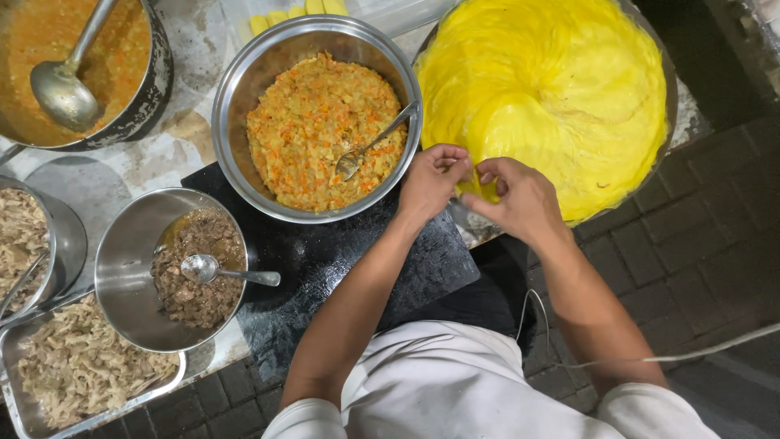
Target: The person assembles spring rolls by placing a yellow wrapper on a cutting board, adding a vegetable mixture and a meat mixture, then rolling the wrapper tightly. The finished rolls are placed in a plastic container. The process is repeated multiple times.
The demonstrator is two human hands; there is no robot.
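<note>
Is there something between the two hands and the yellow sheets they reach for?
Nothing visible. Both the left hand and the right hand already have their fingers on the near edge of the yellow sheets; the bowl of orange filling sits beside.

left hand (431,180): fingers curled, tips pinched together, knuckles up | right hand (520,197): fingers bent inward, tips close to left's | both forearms bare, extended forward, converging | sleeves white
</note>
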